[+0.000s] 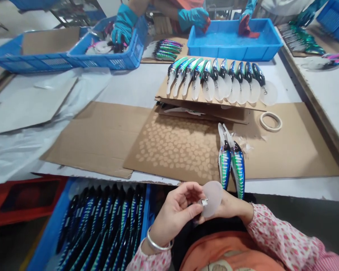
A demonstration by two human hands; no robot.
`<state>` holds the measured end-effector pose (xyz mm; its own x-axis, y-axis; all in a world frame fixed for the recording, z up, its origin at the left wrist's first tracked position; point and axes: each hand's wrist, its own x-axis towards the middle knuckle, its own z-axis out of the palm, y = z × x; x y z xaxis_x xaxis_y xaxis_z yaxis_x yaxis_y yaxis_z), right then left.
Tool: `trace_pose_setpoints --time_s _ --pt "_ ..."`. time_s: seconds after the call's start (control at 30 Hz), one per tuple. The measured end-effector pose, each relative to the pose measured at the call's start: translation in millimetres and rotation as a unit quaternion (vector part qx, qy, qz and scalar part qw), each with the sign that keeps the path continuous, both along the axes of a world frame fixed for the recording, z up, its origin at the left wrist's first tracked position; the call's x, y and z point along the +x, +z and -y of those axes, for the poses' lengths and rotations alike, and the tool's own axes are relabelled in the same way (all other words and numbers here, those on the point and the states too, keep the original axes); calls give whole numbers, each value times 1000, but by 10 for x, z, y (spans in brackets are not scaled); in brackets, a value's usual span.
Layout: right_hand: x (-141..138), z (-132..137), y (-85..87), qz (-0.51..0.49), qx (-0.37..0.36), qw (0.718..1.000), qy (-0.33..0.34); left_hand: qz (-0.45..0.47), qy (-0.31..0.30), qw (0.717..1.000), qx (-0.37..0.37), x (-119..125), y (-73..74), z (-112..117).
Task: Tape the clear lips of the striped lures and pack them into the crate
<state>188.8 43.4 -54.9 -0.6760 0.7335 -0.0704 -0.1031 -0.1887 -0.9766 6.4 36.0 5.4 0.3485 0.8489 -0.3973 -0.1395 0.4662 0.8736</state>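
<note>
Close to my body, a fishing lure shows its frosted, rounded diving lip (213,195) facing up, with a small white piece and a metal ring near its base. My left hand (176,209), with a silver bangle at the wrist, pinches at that small white piece. Behind the lip, my right hand (231,206) is closed around the lure, whose body is mostly hidden. Just beyond my hands, two blue-green striped lures (231,165) lie side by side on cardboard (285,150), lips pointing away from me.
A row of lures (214,71) rests on a raised cardboard sheet, beside a tape roll (271,121). At lower left, a blue crate (147,210) holds many lures. Across the table, gloved co-workers' hands (122,26) are at blue bins (234,52).
</note>
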Motion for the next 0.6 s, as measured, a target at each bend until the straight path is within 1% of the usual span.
trace_pose_setpoints --time_s 0.1,0.23,0.47,0.6 --pt "5 -7 -5 5 4 1000 -2 -33 9 999 16 8 2 10" --pt "8 -12 -13 27 15 999 -9 -93 25 993 62 19 15 34" --pt "-6 -10 -52 37 59 997 13 -138 14 983 119 28 49 83" --pt "-10 -16 -42 39 68 997 6 -160 20 976 146 33 49 119"
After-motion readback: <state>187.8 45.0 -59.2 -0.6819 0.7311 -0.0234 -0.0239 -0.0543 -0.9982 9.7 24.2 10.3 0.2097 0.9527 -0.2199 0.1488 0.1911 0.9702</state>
